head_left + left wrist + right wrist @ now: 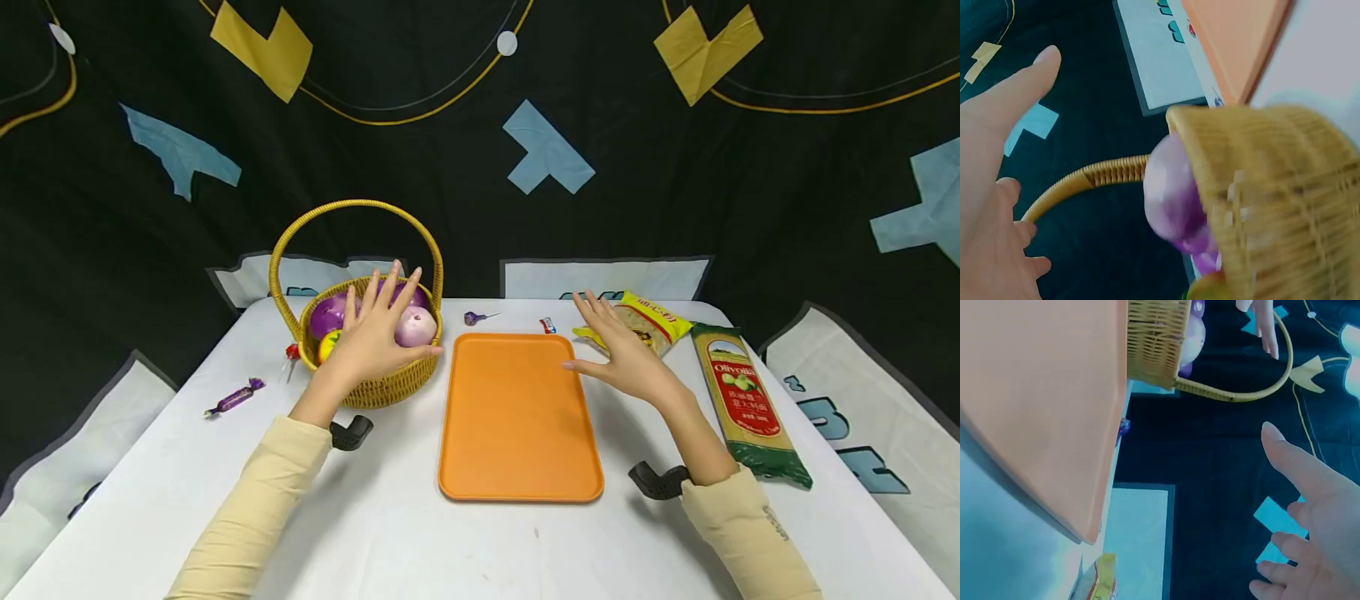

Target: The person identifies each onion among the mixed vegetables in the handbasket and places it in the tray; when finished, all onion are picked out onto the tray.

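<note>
My left hand (378,337) is raised with its fingers spread, in front of a wicker basket (390,387) with a tall handle. Inside the basket are purple round onion-like items (328,315), a paler one (416,327) and something yellow (328,345); the hand hides part of them. In the left wrist view, bare air lies between that hand (997,169) and the basket (1285,200). My right hand (626,354) hovers, fingers extended, by the right edge of an orange tray (521,417). Behind its fingers lies a yellow food packet (652,321). Neither hand holds anything.
A green-ended pasta bag (744,400) lies at the right side of the white table. Purple-wrapped candy (234,398) and a red lollipop (292,352) are left of the basket. Behind the tray lie a purple lollipop (472,318) and a small wrapped sweet (547,325).
</note>
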The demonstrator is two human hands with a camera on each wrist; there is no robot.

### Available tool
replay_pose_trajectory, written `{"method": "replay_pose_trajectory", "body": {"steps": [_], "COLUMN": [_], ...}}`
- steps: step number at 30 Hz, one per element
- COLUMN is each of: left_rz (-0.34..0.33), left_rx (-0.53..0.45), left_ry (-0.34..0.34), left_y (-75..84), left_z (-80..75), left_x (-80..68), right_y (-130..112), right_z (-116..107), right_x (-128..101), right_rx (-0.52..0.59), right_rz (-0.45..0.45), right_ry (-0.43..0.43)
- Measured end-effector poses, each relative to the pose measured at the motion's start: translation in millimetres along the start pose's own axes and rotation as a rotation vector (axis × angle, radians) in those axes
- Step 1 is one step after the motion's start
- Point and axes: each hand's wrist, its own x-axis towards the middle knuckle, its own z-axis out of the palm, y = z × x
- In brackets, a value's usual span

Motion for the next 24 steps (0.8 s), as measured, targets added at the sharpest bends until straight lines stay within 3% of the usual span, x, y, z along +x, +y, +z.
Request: {"method": "replay_pose_trajectory", "body": {"steps": [5, 11, 16, 24], "left_rz": [0.009, -0.013, 0.021, 0.079], "left_rx": [-0.046, -0.098, -0.090, -0.145], "left_ry": [-0.033, -0.145, -0.219, -0.275], "left_y": [-12.8, -22.9, -32.1, -38.0], "left_z": [-16.8, -29.4, -23.7, -7.1], "left_x": [-4.4, -2.1, 11.2, 32.8], "right_y": [1.9, 18.2, 40.3, 61.4], "right_z": [-2.9, 5.4, 21.9, 41.0], "right_x": [-7.6, -6.9, 1.4, 11.5], "right_rx": [0.021, 0.065, 0.101, 0.148], "right_rz": [0.006, 0.029, 0.051, 0.086], "right_ry": [-0.001, -0.018, -0.045, -0.177]}}
